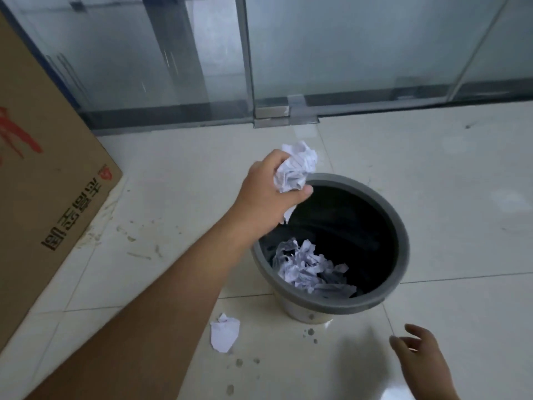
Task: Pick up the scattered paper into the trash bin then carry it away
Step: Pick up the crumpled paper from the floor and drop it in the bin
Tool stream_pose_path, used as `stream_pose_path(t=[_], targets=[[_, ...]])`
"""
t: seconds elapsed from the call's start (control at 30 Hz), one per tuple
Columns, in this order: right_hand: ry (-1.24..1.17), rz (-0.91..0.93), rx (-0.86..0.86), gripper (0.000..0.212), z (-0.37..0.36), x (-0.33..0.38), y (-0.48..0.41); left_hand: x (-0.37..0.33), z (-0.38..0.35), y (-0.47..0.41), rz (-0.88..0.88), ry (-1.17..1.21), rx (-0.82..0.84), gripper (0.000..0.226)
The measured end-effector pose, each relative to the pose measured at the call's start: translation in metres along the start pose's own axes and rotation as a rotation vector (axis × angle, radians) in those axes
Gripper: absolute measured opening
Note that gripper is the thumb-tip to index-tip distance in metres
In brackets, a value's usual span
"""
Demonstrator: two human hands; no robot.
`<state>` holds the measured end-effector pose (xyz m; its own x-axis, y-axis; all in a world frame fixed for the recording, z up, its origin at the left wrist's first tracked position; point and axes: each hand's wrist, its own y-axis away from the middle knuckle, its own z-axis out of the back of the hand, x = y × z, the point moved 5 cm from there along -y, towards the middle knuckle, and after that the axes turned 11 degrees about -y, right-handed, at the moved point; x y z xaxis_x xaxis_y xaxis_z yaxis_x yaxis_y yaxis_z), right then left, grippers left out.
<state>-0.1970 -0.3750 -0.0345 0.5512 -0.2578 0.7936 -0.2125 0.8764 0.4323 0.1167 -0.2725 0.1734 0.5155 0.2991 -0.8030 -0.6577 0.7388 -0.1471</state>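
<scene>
Bare and stretched out from the near left, the forearm ends in the left hand (pixel 266 194), which is clenched around a paper ball (pixel 295 167) held just above the far-left rim of the bin (pixel 399 226). At the near right the right hand (pixel 419 360) hangs low with its fingers loosely spread, grasping nothing. Inside the round grey bin, against its near-left wall, sits a heap of crumpled paper (pixel 307 268); the rest of the inside is dark. One more scrap (pixel 225 332) lies on the floor (pixel 461 174) just near-left of the bin, beside the forearm. Pale glossy tiles cover the floor, marked with scuffs to the left and a few dark spots in front of the bin. A big cardboard box (pixel 43 197) with red and black print stands at the left. Along the far side runs a frosted glass wall (pixel 360 47) with a metal clamp (pixel 272 112) at its foot
</scene>
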Motion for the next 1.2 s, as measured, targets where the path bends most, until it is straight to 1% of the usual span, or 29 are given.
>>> stream_pose_path(t=[0.07,0.17,0.27,0.33,0.4,0.43,0.5,0.57,0.6,0.63,0.7,0.73,0.77,0.8,0.83,0.97,1.03,1.13,1.2], targets=[[-0.019,0.009,-0.007,0.042,0.005,0.004,0.001,-0.011,-0.023,-0.003,-0.036,-0.13,0.068,0.027],[-0.03,0.009,-0.014,0.043,0.014,0.002,0.003,-0.015,-0.04,-0.003,-0.004,-0.23,0.092,0.029],[-0.029,-0.011,-0.029,0.042,0.021,-0.005,0.007,-0.014,-0.048,-0.001,0.031,-0.163,0.136,0.037],[-0.024,-0.031,-0.039,0.042,0.022,-0.01,0.01,-0.013,-0.052,0.004,0.04,-0.183,0.204,0.053],[-0.018,-0.041,-0.038,0.043,0.023,-0.012,0.01,-0.01,-0.052,0.009,0.041,-0.191,0.271,0.077],[-0.014,-0.041,-0.035,0.043,0.023,-0.013,0.01,-0.009,-0.05,0.011,0.048,-0.173,0.293,0.083],[0.0,-0.04,-0.025,0.044,0.022,-0.015,0.009,-0.008,-0.044,0.015,0.061,-0.125,0.316,0.083],[0.012,-0.036,-0.02,0.044,0.021,-0.018,0.008,-0.008,-0.035,0.017,0.044,-0.097,0.317,0.075],[0.018,-0.035,-0.017,0.045,0.021,-0.019,0.008,-0.007,-0.028,0.018,0.036,-0.074,0.295,0.069],[0.022,-0.035,-0.014,0.045,0.02,-0.02,0.007,-0.004,-0.019,0.019,0.041,-0.057,0.237,0.063],[0.023,-0.035,-0.005,0.046,0.019,-0.021,0.004,0.016,0.003,0.025,0.089,-0.087,0.011,0.051],[0.024,-0.036,-0.002,0.046,0.018,-0.021,0.003,0.032,0.014,0.032,0.12,-0.154,-0.104,0.044],[0.025,-0.036,0.001,0.045,0.017,-0.022,0.001,0.05,0.021,0.043,0.156,-0.249,-0.181,0.04],[0.024,-0.037,0.007,0.045,0.016,-0.023,0.0,0.07,0.023,0.055,0.194,-0.342,-0.211,0.039],[0.022,-0.037,0.015,0.045,0.015,-0.024,-0.001,0.092,0.022,0.069,0.235,-0.408,-0.203,0.04],[0.014,-0.048,0.035,0.044,0.015,-0.031,-0.005,0.171,-0.005,0.127,0.414,-0.499,-0.066,0.048],[0.02,-0.058,0.036,0.044,0.018,-0.036,-0.007,0.198,-0.029,0.154,0.519,-0.54,0.089,0.056],[0.041,-0.072,0.031,0.044,0.024,-0.041,-0.01,0.222,-0.062,0.185,0.63,-0.618,0.326,0.068],[0.05,-0.08,0.026,0.044,0.028,-0.044,-0.013,0.23,-0.075,0.196,0.657,-0.693,0.385,0.064]])
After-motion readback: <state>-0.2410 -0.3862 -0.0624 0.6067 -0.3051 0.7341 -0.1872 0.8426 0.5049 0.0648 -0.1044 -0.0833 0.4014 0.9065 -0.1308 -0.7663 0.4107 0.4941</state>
